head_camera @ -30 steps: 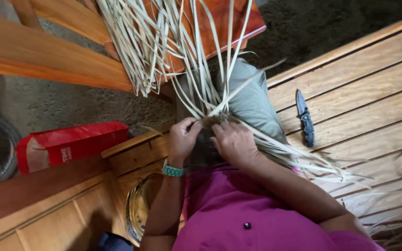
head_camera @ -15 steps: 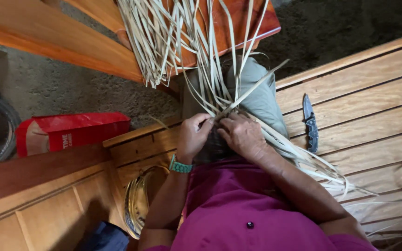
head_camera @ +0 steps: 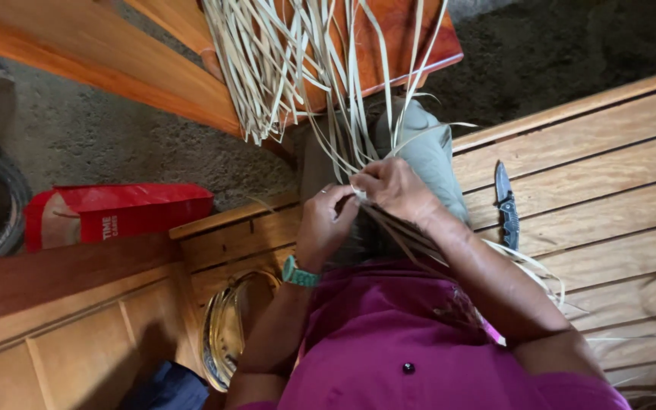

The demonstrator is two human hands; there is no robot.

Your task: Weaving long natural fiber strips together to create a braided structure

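Head view: pale palm-leaf strips (head_camera: 320, 83) fan out over the knee, gathered where the left hand (head_camera: 326, 224) and right hand (head_camera: 396, 190) meet, fingers of both clamped on them. Keeping the strips taut and flat should help (my judgement). A red bag (head_camera: 115, 212) lies shut, contents hidden.

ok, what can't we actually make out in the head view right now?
- Where the pale strips cross: hidden behind the left hand and right hand.
- Strip tops: cut off by the top edge.
- Metal bowl: partly behind the left forearm, contents unseen.
- Folding knife on the wooden slats: too small to tell blade detail.
- Red bag: contents unseen.
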